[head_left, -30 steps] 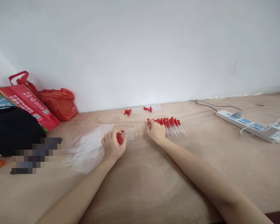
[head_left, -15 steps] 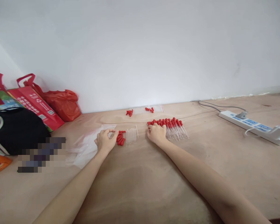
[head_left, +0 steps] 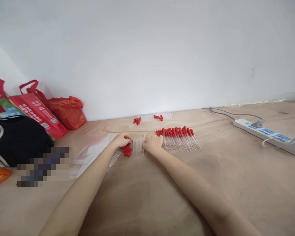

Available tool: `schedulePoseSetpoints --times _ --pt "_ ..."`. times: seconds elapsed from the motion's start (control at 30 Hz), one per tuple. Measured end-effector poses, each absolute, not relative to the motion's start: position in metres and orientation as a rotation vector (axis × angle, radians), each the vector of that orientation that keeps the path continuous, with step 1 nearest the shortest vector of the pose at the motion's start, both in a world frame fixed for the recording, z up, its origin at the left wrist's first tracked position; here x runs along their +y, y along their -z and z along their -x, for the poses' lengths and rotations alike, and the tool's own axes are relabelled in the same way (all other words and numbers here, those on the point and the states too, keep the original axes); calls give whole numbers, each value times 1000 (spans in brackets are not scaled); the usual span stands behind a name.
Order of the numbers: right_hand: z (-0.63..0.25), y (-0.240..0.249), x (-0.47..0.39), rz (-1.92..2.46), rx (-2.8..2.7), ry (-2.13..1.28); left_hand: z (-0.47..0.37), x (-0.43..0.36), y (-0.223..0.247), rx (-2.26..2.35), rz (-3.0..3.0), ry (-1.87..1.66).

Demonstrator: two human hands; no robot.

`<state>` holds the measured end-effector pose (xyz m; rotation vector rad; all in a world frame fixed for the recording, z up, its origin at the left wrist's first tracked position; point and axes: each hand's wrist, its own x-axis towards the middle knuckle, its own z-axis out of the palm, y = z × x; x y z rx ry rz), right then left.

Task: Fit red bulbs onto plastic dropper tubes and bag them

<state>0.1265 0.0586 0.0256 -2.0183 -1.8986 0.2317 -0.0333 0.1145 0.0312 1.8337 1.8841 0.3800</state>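
Note:
My left hand point(head_left: 123, 140) is closed in a pinch, with a red rubber bulb point(head_left: 132, 141) showing at its fingertips. Just below it lies a small pile of red rubber bulbs point(head_left: 127, 151). A row of clear dropper tubes point(head_left: 138, 146) lies between my two hands. My right hand point(head_left: 152, 143) has its fingers closed at the right end of that row, around a clear dropper tube point(head_left: 144, 137) whose upper end shows; the rest is behind the fingers. Right of this hand, several assembled droppers point(head_left: 178, 137) with red bulbs lie side by side.
Clear plastic bags point(head_left: 94, 152) lie left of the bulbs. By the wall is another clear bag point(head_left: 147, 118) with red bulbs point(head_left: 137, 120) near it. A white power strip point(head_left: 267, 132) is at right. Shopping bags point(head_left: 39, 113) and a black bag point(head_left: 19, 141) stand at left.
My right hand has moved left from the assembled droppers to the end of the tube row. My left hand has shifted slightly right and up, over the top of the bulb pile.

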Motion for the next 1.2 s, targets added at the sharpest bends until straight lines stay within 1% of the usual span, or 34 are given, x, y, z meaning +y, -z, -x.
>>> schedulePoseSetpoints --times 0.13,0.3,0.4,0.53,0.7,0.77,0.8,0.87,1.07,1.2 --pt "-122 -25 62 2049 -1866 -276 31 118 -29 1889 -1790 -272" --pt "-116 -22 64 2075 -1846 -275 30 118 -28 1950 -1815 -285" --pt "-114 -21 62 2075 -1841 -226 30 116 -32 1985 -1858 -384" --pt "-125 -23 52 2021 -1869 -91 27 102 -41 1988 -1957 -677" --pt "-173 -17 22 1706 -2083 154 9 53 -30 1737 -2123 -975" --pt "-198 -9 6 1477 -2129 201 -2 31 -21 1575 -2206 -989" --pt "-210 -4 -2 1364 -2144 209 -7 22 -16 1412 -2275 -1019" --pt "-231 5 -16 1210 -2155 210 -16 8 -9 1228 -2305 -1026" --pt "-258 17 -35 1075 -2126 168 -34 -6 -4 989 -2452 -970" --pt "-254 16 -33 1020 -2121 203 -35 -10 -2 995 -2503 -926"
